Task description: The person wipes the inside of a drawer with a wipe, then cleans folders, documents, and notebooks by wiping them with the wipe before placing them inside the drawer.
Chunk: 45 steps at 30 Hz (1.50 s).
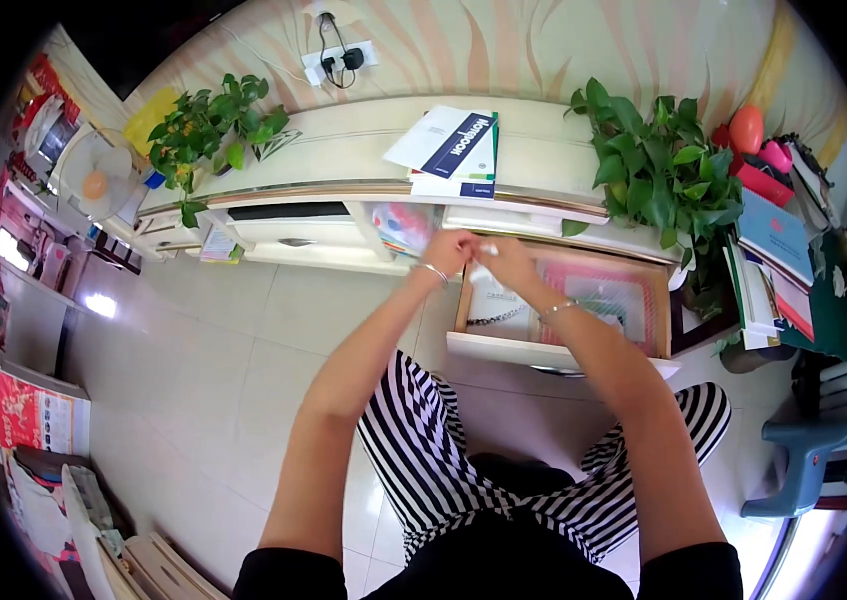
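Your left hand (452, 250) and right hand (505, 262) are near each other, fingers curled, pinching a small white item (487, 250) between them; can't tell what it is. It's above the left end of the open wooden drawer with white front (513, 350), below the cream desk (343, 150).

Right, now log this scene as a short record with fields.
left hand: raised over the drawer's near-left area, fingers close to the right hand
right hand: beside it
between hands: small white item, too blurred to name
drawer: pulled open
in drawer: pink-edged tray, dark chain
cabinet top: notebook, leafy plants
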### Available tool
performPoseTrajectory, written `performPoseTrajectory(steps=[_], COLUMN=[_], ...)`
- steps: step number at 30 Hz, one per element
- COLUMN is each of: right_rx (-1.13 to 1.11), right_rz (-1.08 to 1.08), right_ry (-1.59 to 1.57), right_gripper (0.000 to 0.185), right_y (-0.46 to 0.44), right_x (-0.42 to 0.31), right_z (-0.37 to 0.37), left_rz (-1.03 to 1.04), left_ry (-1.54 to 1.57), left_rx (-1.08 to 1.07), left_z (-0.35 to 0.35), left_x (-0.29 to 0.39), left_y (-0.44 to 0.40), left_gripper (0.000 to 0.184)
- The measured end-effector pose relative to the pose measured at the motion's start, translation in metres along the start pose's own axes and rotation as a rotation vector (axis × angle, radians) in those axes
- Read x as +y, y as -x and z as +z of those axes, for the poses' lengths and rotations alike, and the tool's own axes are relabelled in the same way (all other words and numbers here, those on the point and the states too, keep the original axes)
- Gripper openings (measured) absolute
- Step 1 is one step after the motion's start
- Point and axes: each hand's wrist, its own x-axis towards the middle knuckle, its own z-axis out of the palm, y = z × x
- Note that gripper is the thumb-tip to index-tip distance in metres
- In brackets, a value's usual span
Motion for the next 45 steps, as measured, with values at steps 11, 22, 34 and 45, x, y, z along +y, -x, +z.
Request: performPoseTrajectory(steps=[11,22,34,45], right_rx=[0.182,0.149,-0.002,0.139], right_rz=[0.524,0.59,0.494,-0.51], right_ry=[-0.49,-0.511,-0.853,0.221], right_gripper=[0.031,0.032,0.013,0.018], right_y=[-0.132,-0.132,0.116,0.185], right_x=[-0.059,-0.056,-0.056,-0.062], right_z=[0.006,0.006,-0.046,-0.064], left_rz=[0.024,-0.373,-0.278,-0.431], left_ry=[-0.401,0.494,1.482,1.48], left_rx=[0.625,0.583,-0.104,-0.203], left_z=[-0.135,-0.145,-0.03,0.096], left_x=[-0.014,-0.025,0.09,0.112], left_y=[-0.075,-0.106,0.101,0.17], left_gripper=[0.032,0.035,0.062,0.07])
